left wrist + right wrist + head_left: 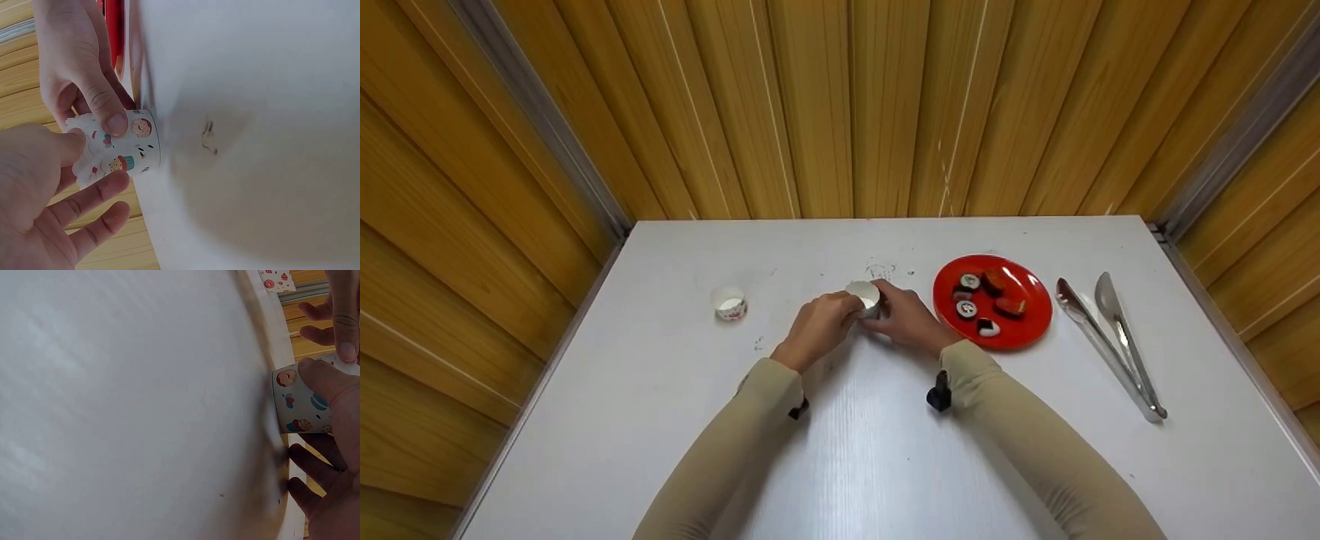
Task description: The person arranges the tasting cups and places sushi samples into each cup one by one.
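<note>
Clock dirs per head view, held cup as hub. We've got wood-look wall panels [817,112] at 12 and a white tbl [585,450] under everything. Our sleeves [720,454] run in from 7 & 5. Tongs [1127,341] lie betw 3 & 4, just past the red plate [1035,300], which sits at 3.

L hand [821,322] at 8: we pinch the scalloped rim, spare fingers loose. R hand [911,319] at 4: we grip the wall, thumb on the outside, index round the far side. Both on the same printed cup [142,149], approx mid-tbl, mouth up. Can't tell if base touches tbl, or if it's one cup or several nested. 2nd cup [730,304] stands at 9, well apart. Sushi pieces [967,309] all on plate.

Risks, our read: wall looks thin, so too much R thumb pressure could dent it. L tugging at the rim vs R holding could crease/tear scallops. If R lets go first, L pinch is rim-only & cup could tilt. R wrist is just beside plate; swinging twd 3 could bump it & scatter sushi.
</note>
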A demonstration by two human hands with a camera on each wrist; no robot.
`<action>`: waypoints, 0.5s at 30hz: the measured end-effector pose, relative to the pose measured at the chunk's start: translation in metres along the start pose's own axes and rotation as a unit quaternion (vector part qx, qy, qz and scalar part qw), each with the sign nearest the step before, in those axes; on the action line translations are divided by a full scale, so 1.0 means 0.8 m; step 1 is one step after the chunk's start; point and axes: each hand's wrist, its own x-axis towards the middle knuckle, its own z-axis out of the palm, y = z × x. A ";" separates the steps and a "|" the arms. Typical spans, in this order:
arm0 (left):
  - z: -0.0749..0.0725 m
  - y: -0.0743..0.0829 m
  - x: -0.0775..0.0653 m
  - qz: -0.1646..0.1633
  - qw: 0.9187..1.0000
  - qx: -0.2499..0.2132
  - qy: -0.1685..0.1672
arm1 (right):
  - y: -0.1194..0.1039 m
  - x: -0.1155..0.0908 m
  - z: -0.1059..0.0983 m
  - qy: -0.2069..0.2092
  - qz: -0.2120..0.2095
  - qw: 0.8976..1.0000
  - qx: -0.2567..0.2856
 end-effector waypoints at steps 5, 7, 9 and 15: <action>0.000 0.001 0.000 0.000 1.000 0.012 -0.004 | 0.000 0.000 0.000 0.001 0.000 1.000 -0.002; 0.000 0.002 0.000 0.005 1.000 0.014 -0.002 | -0.001 0.000 0.000 0.002 -0.003 1.000 -0.004; 0.000 0.003 0.000 0.010 1.000 0.013 0.002 | -0.001 0.000 0.000 0.002 -0.004 1.000 -0.006; 0.001 0.002 0.000 0.017 1.000 0.007 0.009 | 0.001 -0.002 0.001 -0.001 -0.003 1.000 -0.010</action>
